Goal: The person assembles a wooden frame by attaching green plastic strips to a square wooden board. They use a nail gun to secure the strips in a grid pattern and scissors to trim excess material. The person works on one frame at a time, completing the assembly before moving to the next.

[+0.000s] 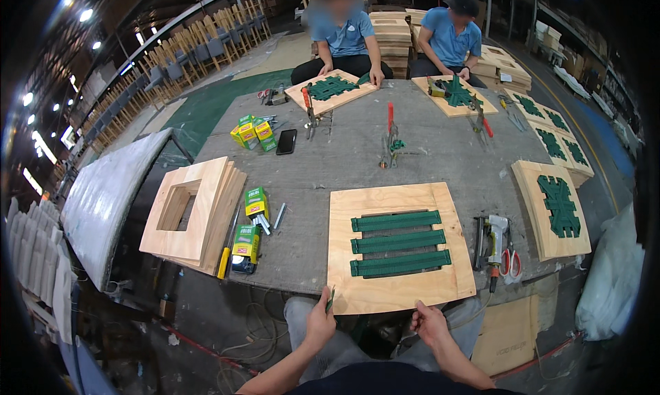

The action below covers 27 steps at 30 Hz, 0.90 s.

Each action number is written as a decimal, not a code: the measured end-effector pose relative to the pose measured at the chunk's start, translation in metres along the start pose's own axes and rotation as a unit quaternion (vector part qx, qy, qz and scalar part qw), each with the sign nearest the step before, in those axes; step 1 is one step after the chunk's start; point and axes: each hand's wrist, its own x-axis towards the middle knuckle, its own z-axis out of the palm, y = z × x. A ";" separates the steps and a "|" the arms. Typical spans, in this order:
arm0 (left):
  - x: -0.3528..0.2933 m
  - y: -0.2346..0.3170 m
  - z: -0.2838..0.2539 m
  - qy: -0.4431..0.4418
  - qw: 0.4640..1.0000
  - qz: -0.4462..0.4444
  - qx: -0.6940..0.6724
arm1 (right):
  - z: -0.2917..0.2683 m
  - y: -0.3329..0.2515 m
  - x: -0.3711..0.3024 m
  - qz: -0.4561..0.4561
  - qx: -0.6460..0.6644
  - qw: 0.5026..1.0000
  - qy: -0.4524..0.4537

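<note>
Three green straps [397, 242] run across the opening of one wooden board [455, 244], which lies at the near edge of the table [337, 151], partly overhanging it. Two bare hands meet it: the left hand [320, 321] curls at the lower left corner, a thin dark green strip [331, 300] at its fingertips (whether it grasps strip, board or both, I cannot tell). The right hand [431, 323] has its fingertips at the lower edge; the board hides any grip beneath.

Right of the board lie one staple gun [493, 238] and one pair of scissors [511, 263]. Left are two small boxes [256, 204] and a stack of frames [208, 195], too overlapped to count. Farther off sit one phone [287, 142], three red-handled tools [390, 114] and a huddle of boxes [245, 134], their number unclear. Two co-workers [450, 37] each have one webbed board [347, 96]; the table partly hides their legs.
</note>
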 end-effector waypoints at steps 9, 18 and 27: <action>0.034 0.018 -0.060 -0.085 0.980 -0.071 0.163 | -0.012 -0.031 -0.021 0.126 -0.264 0.953 -0.083; 0.202 0.023 -0.015 0.035 0.941 0.246 0.229 | 0.175 -0.202 0.062 -0.353 -0.452 0.807 -0.140; 0.211 0.012 0.004 0.016 0.943 0.239 0.233 | 0.316 -0.369 0.254 -0.500 -0.703 0.500 0.071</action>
